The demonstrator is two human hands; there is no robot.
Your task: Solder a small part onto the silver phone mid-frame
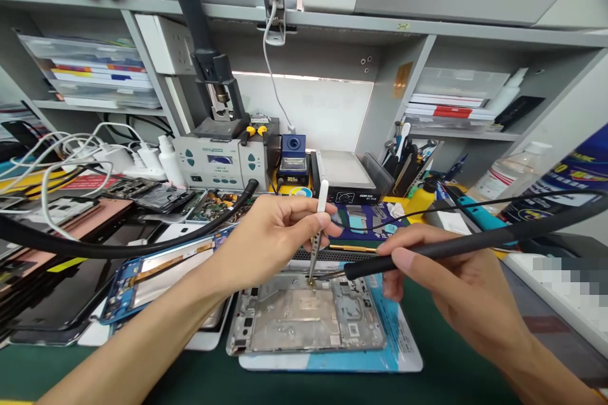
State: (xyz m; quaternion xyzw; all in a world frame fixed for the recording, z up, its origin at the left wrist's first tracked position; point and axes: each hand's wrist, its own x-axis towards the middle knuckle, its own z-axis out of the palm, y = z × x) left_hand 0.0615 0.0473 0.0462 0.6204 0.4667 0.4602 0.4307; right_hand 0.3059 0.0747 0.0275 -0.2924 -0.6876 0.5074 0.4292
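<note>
Below my hands lies an opened tablet-like metal frame (304,342), silvery with a large bare middle plate. It rests on a blue-and-white flat slab (403,348). My left hand (270,228) pinches tweezers (315,253) with a white upper end and a perforated metal body. Their points are down at a small gold-coloured part near the frame's far edge. In my right hand (441,278) is a soldering iron (368,266) with a black grip. Its slim metal tip reaches leftward to just beside the tweezer points. Whether the tip touches the frame, I cannot tell.
Phone parts and a blue-edged phone frame (142,285) lie on the left, crossed by a black hose (142,248). Behind stand a grey rework station (218,164) and a small hot plate (346,171). Bottles (508,171) and a tool holder (408,158) are at right.
</note>
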